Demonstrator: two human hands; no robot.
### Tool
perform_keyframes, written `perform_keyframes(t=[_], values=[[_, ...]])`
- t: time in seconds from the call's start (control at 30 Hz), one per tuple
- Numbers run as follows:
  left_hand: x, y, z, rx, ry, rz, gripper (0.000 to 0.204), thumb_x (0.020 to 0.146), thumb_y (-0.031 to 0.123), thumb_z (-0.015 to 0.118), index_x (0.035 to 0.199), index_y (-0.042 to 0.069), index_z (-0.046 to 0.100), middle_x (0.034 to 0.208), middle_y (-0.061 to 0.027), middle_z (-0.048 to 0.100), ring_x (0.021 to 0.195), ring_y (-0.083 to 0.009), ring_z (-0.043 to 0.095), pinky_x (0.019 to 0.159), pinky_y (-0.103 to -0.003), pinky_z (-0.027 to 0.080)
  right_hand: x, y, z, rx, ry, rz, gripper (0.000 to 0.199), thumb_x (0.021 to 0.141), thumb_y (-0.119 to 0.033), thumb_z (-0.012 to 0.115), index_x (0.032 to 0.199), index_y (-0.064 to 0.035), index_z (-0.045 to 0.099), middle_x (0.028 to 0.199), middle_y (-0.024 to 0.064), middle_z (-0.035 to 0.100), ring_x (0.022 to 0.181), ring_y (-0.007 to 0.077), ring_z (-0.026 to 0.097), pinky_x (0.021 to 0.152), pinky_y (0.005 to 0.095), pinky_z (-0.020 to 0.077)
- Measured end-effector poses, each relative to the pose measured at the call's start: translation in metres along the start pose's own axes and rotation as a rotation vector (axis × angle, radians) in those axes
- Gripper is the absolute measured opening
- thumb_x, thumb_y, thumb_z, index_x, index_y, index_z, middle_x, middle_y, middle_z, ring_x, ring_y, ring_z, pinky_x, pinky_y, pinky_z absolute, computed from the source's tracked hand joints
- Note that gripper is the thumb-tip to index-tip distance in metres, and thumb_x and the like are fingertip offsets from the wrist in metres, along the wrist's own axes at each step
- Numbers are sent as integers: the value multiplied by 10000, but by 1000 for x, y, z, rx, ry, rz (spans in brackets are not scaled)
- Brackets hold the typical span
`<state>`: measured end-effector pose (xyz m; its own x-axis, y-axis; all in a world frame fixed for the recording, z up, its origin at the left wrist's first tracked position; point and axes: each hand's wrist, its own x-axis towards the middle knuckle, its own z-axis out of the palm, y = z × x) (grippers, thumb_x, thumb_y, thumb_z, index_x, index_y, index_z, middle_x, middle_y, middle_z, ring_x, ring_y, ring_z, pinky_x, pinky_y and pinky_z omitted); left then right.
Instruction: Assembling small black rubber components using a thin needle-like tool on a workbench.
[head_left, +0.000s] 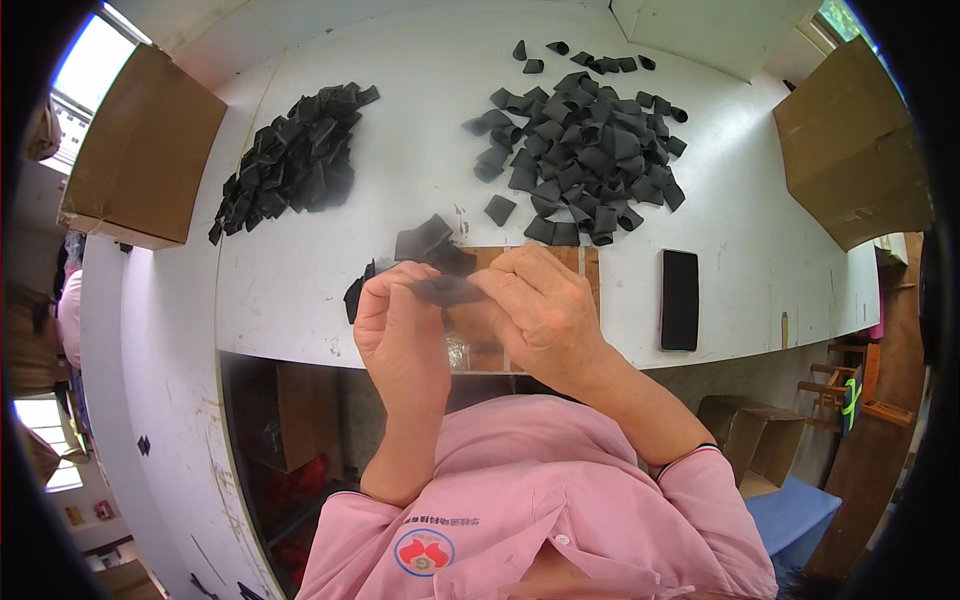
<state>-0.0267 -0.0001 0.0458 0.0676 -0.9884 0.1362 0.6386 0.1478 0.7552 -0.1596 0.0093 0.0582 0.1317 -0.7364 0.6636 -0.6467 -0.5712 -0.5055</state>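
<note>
A small black piece of fabric-like material (445, 291) is stretched between my two hands above the table's front edge. My left hand (400, 330) pinches its left end between thumb and fingers. At the other end, my right hand (545, 305) grips it with bent fingers; the fingertips are partly hidden. Just beyond my hands lie more black pieces (424, 238), and another dark piece (354, 292) sits beside my left hand. Under my right hand is a brown board (588, 265) with pale strips, mostly covered by the hands.
A big pile of curled black pieces (600, 140) is at the far right; a flatter pile (300, 155) lies far left. A phone (679, 300) rests right of my hands. Cardboard boxes stand left (150, 150) and right (850, 140) on the white table (420, 110).
</note>
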Motion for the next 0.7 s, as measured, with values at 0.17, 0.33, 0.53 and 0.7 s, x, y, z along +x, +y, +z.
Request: perform_keyframes(t=[0.17, 0.33, 0.53, 0.7], values=[[-3, -3, -4, 44, -33, 7, 103, 822, -51, 444, 817, 3, 531, 866, -90, 549, 811, -142, 497, 746, -256, 398, 2, -2, -5, 180, -134, 140, 196, 617, -102, 679, 731, -39, 533, 699, 62, 467, 632, 200, 500, 486, 294, 415], [-6, -6, -11, 177, -87, 8, 70, 859, 74, 505, 845, 6, 516, 863, -77, 516, 826, -173, 459, 784, -289, 378, -14, 25, 15, 44, -112, 6, 161, 642, -96, 662, 654, -47, 510, 645, 57, 469, 614, 202, 499, 487, 305, 413], [-10, -8, -16, 273, -168, 130, 101, 834, 67, 532, 880, -21, 518, 912, -114, 529, 872, -177, 484, 823, -289, 371, -31, 18, 0, 149, -186, 206, 195, 652, -144, 672, 764, -36, 555, 633, 66, 478, 596, 209, 512, 499, 304, 423], [-5, -4, -11, 283, -206, -38, 235, 789, 45, 556, 993, -65, 515, 976, -140, 536, 907, -169, 506, 821, -281, 390, -6, 12, -3, 99, -134, 96, 226, 646, -150, 676, 806, -33, 568, 692, 56, 503, 642, 200, 524, 502, 293, 422]])
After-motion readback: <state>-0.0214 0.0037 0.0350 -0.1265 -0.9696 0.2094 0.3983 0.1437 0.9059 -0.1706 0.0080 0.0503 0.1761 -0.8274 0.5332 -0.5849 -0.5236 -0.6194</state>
